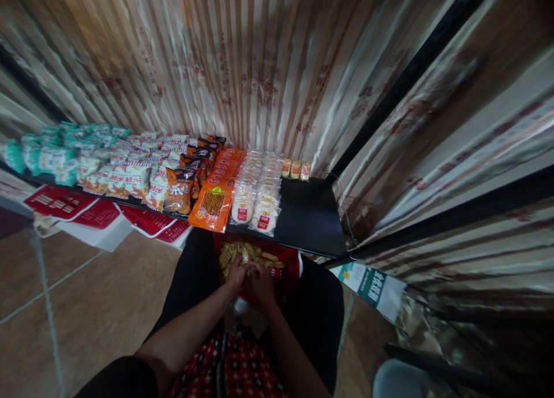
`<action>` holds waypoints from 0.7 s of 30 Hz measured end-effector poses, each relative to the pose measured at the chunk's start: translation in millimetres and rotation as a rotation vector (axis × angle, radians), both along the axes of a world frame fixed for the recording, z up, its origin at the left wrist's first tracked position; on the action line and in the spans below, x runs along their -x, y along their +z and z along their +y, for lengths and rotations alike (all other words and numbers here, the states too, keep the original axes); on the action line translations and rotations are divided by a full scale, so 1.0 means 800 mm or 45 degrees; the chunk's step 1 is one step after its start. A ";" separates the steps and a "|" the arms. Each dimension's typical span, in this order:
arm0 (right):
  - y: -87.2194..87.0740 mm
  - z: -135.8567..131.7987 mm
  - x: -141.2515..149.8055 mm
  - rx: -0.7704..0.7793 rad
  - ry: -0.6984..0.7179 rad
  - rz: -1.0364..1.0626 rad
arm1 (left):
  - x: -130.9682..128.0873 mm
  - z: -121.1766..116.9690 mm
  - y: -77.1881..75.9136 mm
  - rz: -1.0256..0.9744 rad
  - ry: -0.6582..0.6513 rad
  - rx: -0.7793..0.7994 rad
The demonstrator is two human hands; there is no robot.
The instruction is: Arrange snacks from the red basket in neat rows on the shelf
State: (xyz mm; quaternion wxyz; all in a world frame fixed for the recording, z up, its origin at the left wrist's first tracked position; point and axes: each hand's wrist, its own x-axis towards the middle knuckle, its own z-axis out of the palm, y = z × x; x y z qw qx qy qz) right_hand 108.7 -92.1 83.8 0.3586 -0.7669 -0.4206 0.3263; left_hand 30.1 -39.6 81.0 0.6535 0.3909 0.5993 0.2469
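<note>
Several golden packets [229,252] beside fingers [256,266]

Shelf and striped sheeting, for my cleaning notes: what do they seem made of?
The shelf looks like painted metal or laminate, smooth and black with a faint sheen; which, I can't tell. The sheeting is probably thin, glossy plastic film, judging by its bright creases, though coated fabric is possible.

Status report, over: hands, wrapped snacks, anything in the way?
Left hand, right hand together at gold-wrapped snacks; grip unclear. Snacks heaped on red packaging. Black shelf close beyond.
</note>
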 end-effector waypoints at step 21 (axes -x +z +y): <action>0.018 -0.024 -0.020 0.008 -0.282 -0.017 | -0.022 -0.018 0.026 -0.331 0.036 0.042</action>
